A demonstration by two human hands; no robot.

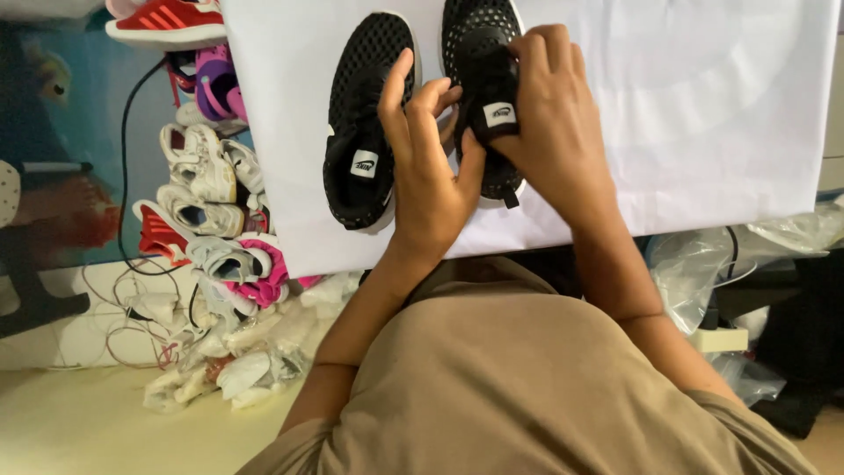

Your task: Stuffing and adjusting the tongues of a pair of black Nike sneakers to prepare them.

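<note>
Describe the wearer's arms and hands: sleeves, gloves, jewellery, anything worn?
Both arms are bare from where they enter view down to the fingertips; no sleeve cuffs show. The left hand and right hand wear no gloves, and no rings, watch or wristband are visible. Nails look short and unpainted. The torso is covered by a plain tan shirt.

Even, soft indoor light; the white sheet (686, 105) is bright, shadows faint, focus sharp, slight blur toward the edges.

Home room: shoe pile (211, 211) on floor, cables (132, 290).
</note>
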